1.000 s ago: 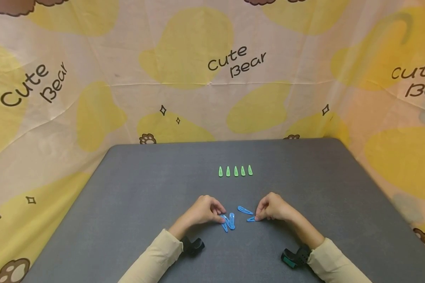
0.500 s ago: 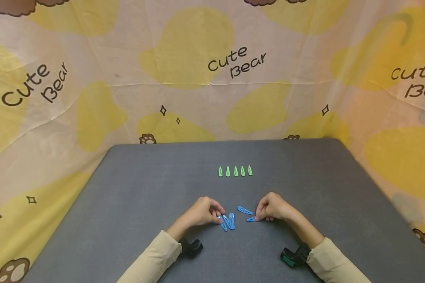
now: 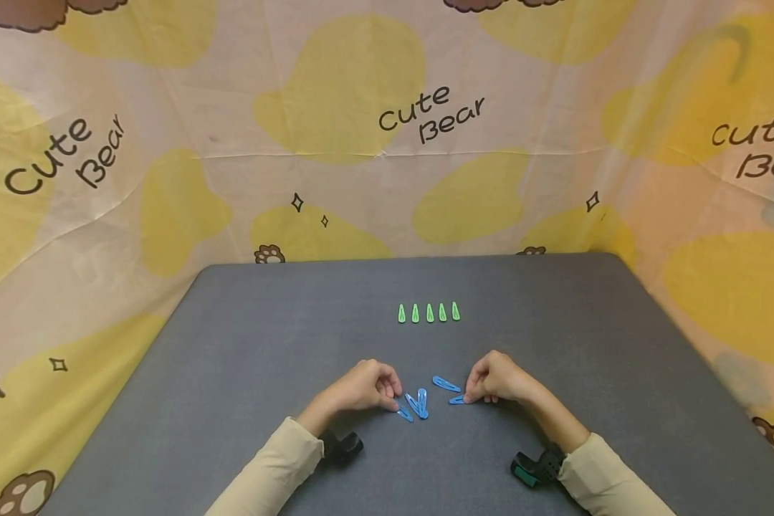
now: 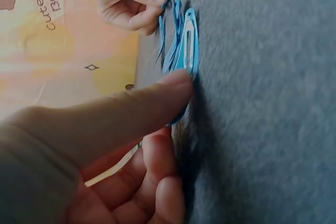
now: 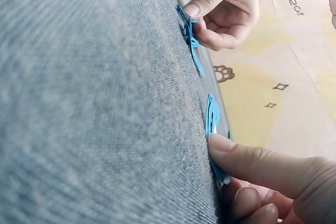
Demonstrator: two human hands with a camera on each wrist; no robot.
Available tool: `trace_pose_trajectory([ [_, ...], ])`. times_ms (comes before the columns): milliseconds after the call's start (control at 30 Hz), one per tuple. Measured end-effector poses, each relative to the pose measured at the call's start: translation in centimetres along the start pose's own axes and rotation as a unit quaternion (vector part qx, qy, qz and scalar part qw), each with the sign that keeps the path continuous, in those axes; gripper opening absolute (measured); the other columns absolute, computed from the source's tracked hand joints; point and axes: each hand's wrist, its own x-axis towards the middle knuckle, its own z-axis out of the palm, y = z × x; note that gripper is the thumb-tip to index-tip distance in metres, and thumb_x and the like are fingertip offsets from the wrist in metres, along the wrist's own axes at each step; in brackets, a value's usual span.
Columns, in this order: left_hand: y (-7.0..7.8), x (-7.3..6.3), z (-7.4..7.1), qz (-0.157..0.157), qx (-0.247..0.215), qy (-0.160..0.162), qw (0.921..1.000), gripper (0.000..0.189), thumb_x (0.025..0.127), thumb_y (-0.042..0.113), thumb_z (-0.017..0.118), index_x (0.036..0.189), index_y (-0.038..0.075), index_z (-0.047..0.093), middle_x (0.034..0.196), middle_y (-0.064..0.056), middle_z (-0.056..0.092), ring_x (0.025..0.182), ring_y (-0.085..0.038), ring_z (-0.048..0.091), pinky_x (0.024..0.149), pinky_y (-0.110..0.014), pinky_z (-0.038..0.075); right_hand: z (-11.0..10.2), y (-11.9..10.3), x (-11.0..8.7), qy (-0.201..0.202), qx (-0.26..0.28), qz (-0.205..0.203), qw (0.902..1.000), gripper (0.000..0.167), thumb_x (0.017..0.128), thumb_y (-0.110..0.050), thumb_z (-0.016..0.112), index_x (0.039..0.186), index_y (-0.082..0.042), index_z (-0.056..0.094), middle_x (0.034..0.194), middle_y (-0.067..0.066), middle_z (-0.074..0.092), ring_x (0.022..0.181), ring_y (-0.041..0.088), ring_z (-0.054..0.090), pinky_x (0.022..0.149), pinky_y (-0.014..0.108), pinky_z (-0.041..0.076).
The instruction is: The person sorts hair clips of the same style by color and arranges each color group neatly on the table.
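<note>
My left hand [image 3: 369, 385] pinches the end of a blue snap hair clip [image 3: 405, 413] between thumb and fingers, low over the grey table. In the left wrist view the thumb covers part of that clip [image 4: 189, 40]. Just right of it, two more blue clips [image 3: 422, 403] lie in a V, their lower ends meeting. My right hand [image 3: 498, 376] holds another blue clip [image 3: 456, 400] by its right end, thumb on top in the right wrist view. Above that one, a slanted blue clip [image 3: 446, 383] lies close to the right fingertips.
Several green snap hair clips [image 3: 429, 312] stand in an even row farther back on the grey table [image 3: 284, 322]. A patterned yellow and cream cloth [image 3: 335, 93] hangs behind and around the table. Each wrist carries a black camera mount [image 3: 537, 469].
My left hand has slid slightly left, drawing its blue clip apart from the two in the V. The right hand and the green row stay put.
</note>
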Motion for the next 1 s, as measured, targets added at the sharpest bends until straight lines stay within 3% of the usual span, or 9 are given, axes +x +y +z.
trace_pose_trajectory([
  [233,-0.3,-0.4,-1.0,0.024,0.023,-0.069,0.997,0.009,0.079,0.006,0.076,0.086,0.002,0.074,0.069,-0.007,0.068,0.058,0.003,0.047,0.056,-0.012,0.04,0.0,-0.1,-0.1,-0.001,-0.004,-0.002,1.0,0.012,0.072,-0.007,0.08,0.07,0.001,0.072,0.055,-0.007,0.058,0.045,0.005,0.046,0.045,0.021,0.041],
  [433,-1.3,-0.3,-1.8,0.044,-0.006,-0.104,0.9936,0.01,0.084,0.008,0.072,0.09,0.001,0.074,0.076,-0.012,0.07,0.061,0.004,0.047,0.058,-0.012,0.04,0.0,-0.2,-0.1,-0.002,-0.005,-0.004,1.0,0.012,0.072,-0.007,0.08,0.071,0.001,0.072,0.054,-0.007,0.058,0.045,0.005,0.046,0.045,0.021,0.041],
  [633,-1.7,0.0,-2.1,0.047,-0.054,-0.105,0.9919,0.013,0.086,0.011,0.07,0.092,0.0,0.073,0.075,-0.013,0.067,0.06,0.003,0.045,0.057,-0.014,0.038,0.0,-0.1,-0.1,-0.003,0.0,0.001,1.0,0.012,0.071,-0.007,0.081,0.07,0.002,0.072,0.054,-0.008,0.057,0.045,0.005,0.046,0.046,0.021,0.041],
  [1000,-1.7,0.6,-1.9,0.026,-0.098,-0.072,0.9922,0.015,0.089,0.013,0.066,0.094,-0.001,0.069,0.078,-0.018,0.064,0.062,-0.001,0.048,0.057,-0.017,0.041,0.0,0.0,0.0,-0.007,0.004,-0.001,1.0,0.013,0.071,-0.007,0.081,0.071,0.002,0.072,0.054,-0.008,0.057,0.046,0.006,0.046,0.046,0.021,0.041],
])
